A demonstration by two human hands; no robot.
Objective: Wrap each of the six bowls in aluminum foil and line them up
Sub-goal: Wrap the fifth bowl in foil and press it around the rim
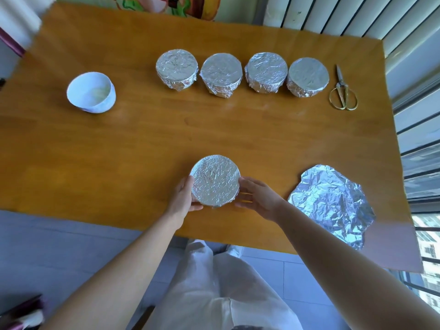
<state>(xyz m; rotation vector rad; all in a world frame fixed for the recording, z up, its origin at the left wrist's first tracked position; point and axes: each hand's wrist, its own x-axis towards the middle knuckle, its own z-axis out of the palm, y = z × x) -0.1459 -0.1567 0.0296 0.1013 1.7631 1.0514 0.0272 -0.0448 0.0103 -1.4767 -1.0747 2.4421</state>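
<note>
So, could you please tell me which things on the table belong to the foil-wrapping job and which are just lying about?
Job in hand: held wrapped bowl, left hand, right hand, row of four wrapped bowls, bare white bowl, loose foil sheet.
Lying about: scissors, untouched.

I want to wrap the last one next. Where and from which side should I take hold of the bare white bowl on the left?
Probably by its rim, coming from above: the white bowl stands upright, mouth open, alone on the wooden table, so the thin wall can be pinched with the thumb outside, or the round sides spanned.
</note>
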